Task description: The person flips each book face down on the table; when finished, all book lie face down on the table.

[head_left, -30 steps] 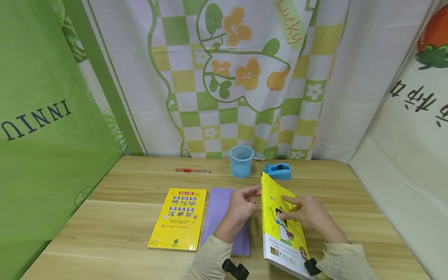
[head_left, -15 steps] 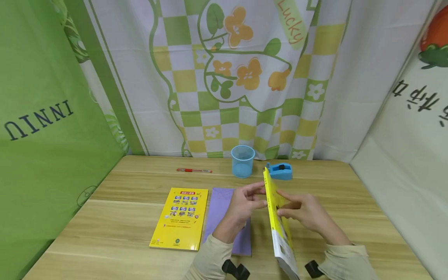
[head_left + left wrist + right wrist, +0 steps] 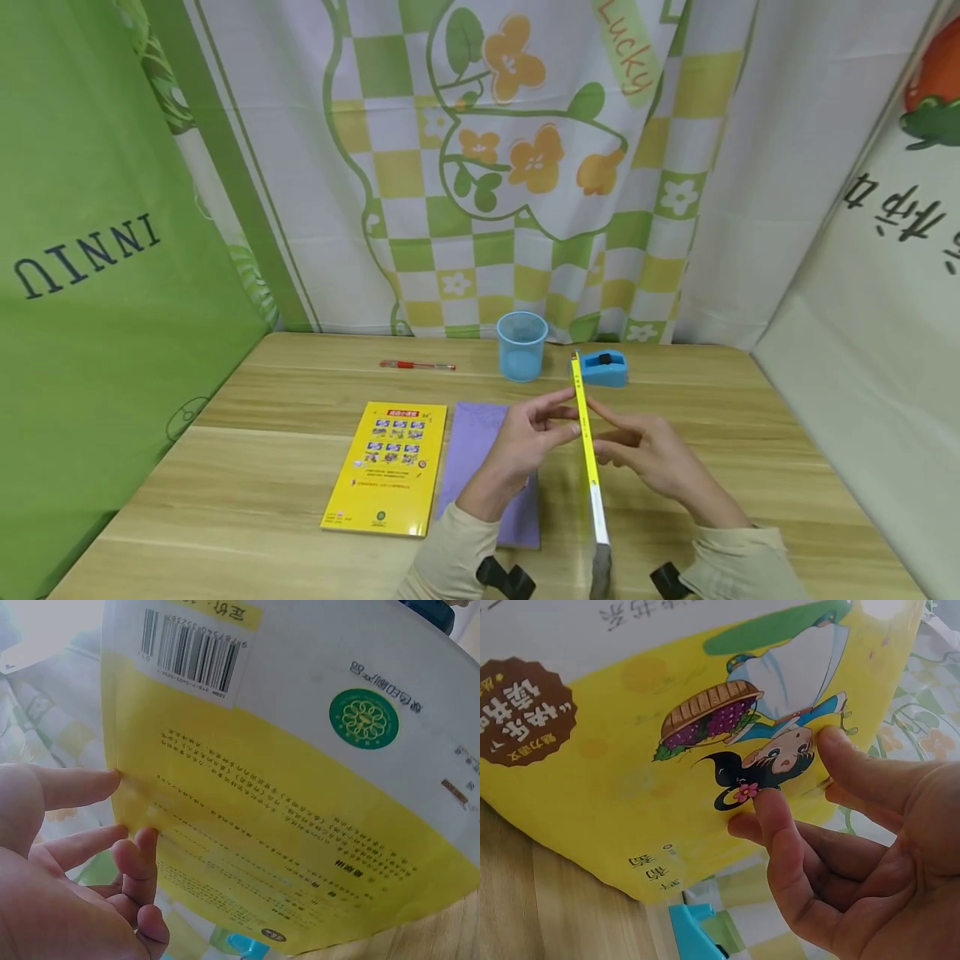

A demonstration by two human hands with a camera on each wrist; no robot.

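Observation:
A yellow-and-white paperback book point(image 3: 583, 433) stands on edge between my hands, its spine facing up in the head view. My left hand point(image 3: 521, 442) touches the back cover near the spine with its fingertips; the left wrist view shows the barcode point(image 3: 191, 654) there. On the other side, my right hand point(image 3: 651, 454) rests its fingertips on the front cover, over the drawn girl point(image 3: 780, 754). Neither hand's fingers wrap round the book. Whether its lower edge touches the table cannot be made out.
Left of the hands lie a yellow book point(image 3: 386, 471) and a purple book point(image 3: 468, 450), partly under the left forearm. At the back are a red pen point(image 3: 417, 365), a blue mesh cup point(image 3: 521, 348) and a blue tape dispenser point(image 3: 606, 368) on the wooden table point(image 3: 225, 467).
The book has turned from showing its front cover to standing edge-on, spine up. Both hands have stayed nearly in place, at either side of it.

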